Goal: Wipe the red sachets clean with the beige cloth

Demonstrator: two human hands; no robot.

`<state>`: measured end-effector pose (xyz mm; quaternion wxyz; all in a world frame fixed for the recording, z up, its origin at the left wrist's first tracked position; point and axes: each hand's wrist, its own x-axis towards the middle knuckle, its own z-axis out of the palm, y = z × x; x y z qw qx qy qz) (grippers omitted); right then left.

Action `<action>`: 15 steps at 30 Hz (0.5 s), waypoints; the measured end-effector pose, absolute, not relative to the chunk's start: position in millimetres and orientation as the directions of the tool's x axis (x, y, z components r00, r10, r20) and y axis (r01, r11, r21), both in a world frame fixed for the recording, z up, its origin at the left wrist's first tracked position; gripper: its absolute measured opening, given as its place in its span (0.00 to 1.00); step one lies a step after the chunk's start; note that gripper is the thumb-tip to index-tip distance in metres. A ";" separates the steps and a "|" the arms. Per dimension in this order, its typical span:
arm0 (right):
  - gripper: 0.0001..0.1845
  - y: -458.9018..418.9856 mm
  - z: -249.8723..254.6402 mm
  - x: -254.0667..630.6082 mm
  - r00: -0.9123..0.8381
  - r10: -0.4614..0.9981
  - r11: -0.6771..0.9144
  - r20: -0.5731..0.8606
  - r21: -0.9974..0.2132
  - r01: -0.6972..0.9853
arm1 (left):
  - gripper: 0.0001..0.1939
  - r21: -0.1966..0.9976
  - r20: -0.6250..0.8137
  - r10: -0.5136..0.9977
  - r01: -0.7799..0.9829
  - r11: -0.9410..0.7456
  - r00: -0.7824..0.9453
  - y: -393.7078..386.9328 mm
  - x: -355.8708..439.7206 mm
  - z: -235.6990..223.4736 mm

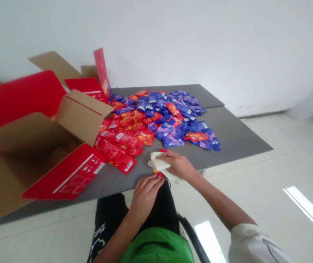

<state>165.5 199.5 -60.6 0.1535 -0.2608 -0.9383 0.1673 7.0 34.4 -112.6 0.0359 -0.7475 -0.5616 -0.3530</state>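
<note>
At the near edge of the table, my right hand [180, 166] is closed on a folded whitish cloth [158, 160]. The cloth lies over a red packet [159, 175], and only parts of the packet show around it. My left hand [145, 193] holds the packet's near end with its fingertips, just left of my right hand. Beyond both hands spreads a heap of small sachets: red ones [112, 149] to the left, blue-purple ones [173, 133] to the right, with some red mixed in among the blue.
Open cardboard boxes with red outsides [71, 175] stand on the left of the dark grey table [238, 138], their flaps leaning toward the sachets. A white wall [213, 47] runs behind. Dark-trousered legs [109, 215] are under the table's front edge.
</note>
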 end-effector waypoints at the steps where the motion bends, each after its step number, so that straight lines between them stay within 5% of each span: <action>1: 0.24 208.8 -59.1 165.7 -0.794 0.576 0.791 0.194 -0.376 0.482 | 0.17 0.352 0.576 0.810 0.860 -0.369 0.112 34.8 7.9 -112.5; 5: 0.25 224.4 -46.4 169.9 -0.730 0.652 0.751 0.205 -0.305 0.586 | 0.15 0.375 0.577 0.813 0.856 -0.355 0.084 35.4 10.1 -111.4; 12: 0.23 178.2 -62.1 167.2 -0.844 0.484 0.832 0.230 -0.421 0.362 | 0.12 0.412 0.551 0.834 0.867 -0.282 0.010 32.3 15.3 -113.6; 15: 0.23 196.6 -60.4 165.2 -0.797 0.572 0.784 0.193 -0.414 0.463 | 0.15 0.425 0.562 0.827 0.853 -0.304 0.016 31.9 16.1 -113.6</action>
